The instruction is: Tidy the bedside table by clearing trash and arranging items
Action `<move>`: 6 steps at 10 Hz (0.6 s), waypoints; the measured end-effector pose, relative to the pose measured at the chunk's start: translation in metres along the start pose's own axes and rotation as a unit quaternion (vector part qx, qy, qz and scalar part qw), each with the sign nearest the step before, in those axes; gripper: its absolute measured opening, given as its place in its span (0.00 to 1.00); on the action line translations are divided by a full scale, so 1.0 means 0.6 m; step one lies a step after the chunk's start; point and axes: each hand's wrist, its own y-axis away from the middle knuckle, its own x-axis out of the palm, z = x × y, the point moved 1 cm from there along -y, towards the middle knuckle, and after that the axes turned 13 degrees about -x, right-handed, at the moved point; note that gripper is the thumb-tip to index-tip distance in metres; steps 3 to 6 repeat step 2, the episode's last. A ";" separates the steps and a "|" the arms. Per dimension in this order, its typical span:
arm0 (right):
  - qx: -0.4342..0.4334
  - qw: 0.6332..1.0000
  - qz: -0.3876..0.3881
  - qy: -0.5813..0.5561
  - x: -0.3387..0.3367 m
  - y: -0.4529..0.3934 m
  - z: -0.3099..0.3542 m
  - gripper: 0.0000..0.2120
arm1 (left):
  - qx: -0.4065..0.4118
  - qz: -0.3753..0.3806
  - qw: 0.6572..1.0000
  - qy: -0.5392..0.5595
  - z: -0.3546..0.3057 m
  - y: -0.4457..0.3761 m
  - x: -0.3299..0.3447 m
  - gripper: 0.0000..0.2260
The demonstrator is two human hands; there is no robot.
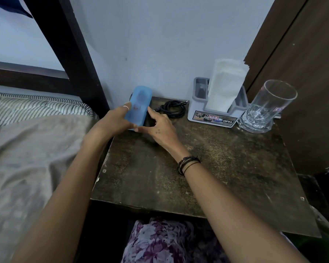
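A translucent blue case [140, 105] stands tilted at the back left corner of the dark wooden bedside table [226, 168]. My left hand [118, 118] grips its left side and lower end. My right hand [160, 128] touches its right edge with thumb and fingertips, fingers spread; I cannot tell whether it grips. A coiled black cable [174, 109] lies just right of the case. A grey holder [217, 111] with white napkins [225, 86] stands at the back, and an empty glass mug [264, 109] sits at the back right.
The bed [27, 149] with a grey sheet and striped bedding borders the table on the left, with its dark post [74, 54] behind. A brown wooden panel [302, 73] rises on the right. Floral fabric [160, 242] lies below the table's front edge.
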 end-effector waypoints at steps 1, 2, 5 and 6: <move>0.012 0.999 0.006 -0.036 -0.014 0.008 0.020 0.35 | -0.004 -0.035 0.999 0.002 -0.010 0.020 0.006 0.29; 0.027 1.000 0.009 0.012 -0.019 0.033 0.026 0.31 | 0.025 -0.131 0.991 0.025 -0.011 0.050 0.037 0.28; 0.027 1.000 0.009 0.012 -0.019 0.033 0.026 0.31 | 0.025 -0.131 0.991 0.025 -0.011 0.050 0.037 0.28; 0.027 1.000 0.009 0.012 -0.019 0.033 0.026 0.31 | 0.025 -0.131 0.991 0.025 -0.011 0.050 0.037 0.28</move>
